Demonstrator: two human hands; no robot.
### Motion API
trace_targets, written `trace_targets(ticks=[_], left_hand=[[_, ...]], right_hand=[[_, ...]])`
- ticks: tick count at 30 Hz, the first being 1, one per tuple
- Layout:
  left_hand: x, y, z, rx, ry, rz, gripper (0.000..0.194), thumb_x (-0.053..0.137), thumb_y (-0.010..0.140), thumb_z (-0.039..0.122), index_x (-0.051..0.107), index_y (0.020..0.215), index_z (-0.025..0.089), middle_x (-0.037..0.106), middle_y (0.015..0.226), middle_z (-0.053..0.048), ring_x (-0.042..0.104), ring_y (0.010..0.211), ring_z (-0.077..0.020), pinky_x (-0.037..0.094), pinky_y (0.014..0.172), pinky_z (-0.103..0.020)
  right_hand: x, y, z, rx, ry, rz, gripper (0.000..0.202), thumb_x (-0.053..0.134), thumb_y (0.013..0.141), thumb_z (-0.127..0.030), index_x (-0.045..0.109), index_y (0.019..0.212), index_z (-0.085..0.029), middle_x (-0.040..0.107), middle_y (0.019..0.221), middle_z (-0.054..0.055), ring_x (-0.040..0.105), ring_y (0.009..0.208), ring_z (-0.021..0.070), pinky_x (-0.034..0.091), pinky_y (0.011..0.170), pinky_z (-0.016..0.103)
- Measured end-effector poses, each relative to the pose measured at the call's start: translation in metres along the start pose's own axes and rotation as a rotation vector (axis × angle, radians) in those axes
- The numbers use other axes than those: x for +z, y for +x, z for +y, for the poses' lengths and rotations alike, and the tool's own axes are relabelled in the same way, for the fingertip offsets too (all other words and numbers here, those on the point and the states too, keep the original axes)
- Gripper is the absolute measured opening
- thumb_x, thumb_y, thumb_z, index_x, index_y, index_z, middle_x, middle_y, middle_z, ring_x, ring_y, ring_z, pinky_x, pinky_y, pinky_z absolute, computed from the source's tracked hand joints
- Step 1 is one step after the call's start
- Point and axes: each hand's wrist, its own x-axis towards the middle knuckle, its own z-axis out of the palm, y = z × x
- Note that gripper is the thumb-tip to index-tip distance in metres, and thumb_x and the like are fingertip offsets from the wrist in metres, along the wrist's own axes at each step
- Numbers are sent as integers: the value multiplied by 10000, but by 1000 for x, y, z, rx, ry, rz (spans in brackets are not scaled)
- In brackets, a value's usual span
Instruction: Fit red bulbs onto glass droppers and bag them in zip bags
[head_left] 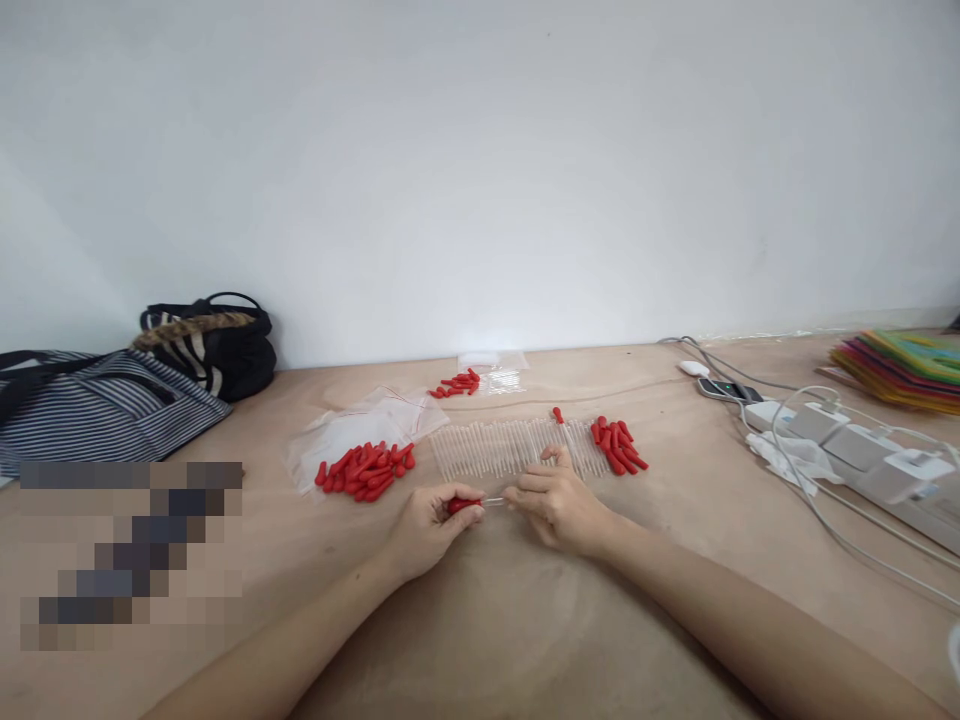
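Note:
My left hand (439,520) pinches a red rubber dropper bulb (463,506) between thumb and fingers. Opposite it, my right hand (555,503) is closed on a thin clear dropper tube (493,501). Tube and bulb lie in line, the tube's end at the bulb's mouth; I cannot tell how deep it sits. Just beyond my hands runs a long row of clear tubes (480,450), side by side. One of them carries a red bulb (557,414) at its far end. Loose red bulbs form a pile (367,470) on the left and a smaller pile (617,445) on the right.
Clear plastic bags (337,425) lie behind the left pile. Farther back are more red bulbs (455,384) and tubes (501,381). A power strip (885,470) with chargers and cables stands right, near coloured sheets (900,370). A striped bag (112,405) sits left.

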Motion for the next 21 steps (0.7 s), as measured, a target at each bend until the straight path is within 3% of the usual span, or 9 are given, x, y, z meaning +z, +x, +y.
trace_targets(ticks=[4,9,14,21], left_hand=[[-2,0,0,23,47,-11,197,602,703,291,657,816,138,639,587,-9,565,529,-123,476,516,-229],[-4,1,2,26,33,-20,313,629,682,263,601,971,146,666,745,-23,604,658,-139,500,618,-252],[-1,1,0,20,-3,15,188,632,685,309,640,767,140,668,686,-31,596,610,-141,498,578,-251],[4,-2,-1,-2,-38,36,236,655,661,354,663,763,141,665,631,-28,580,557,-137,497,538,-252]], right_hand=[[3,-1,-1,65,64,-32,208,408,826,-146,614,826,-172,568,617,-11,479,616,104,193,747,321],[1,-3,1,138,124,-37,205,414,860,-194,617,889,-202,610,679,-14,525,654,102,188,763,321],[1,-2,-1,140,130,2,231,382,867,-191,611,838,-181,596,648,-9,512,630,104,196,761,323],[8,-3,-6,131,119,26,225,382,855,-175,606,831,-170,577,635,-4,499,615,98,205,729,305]])
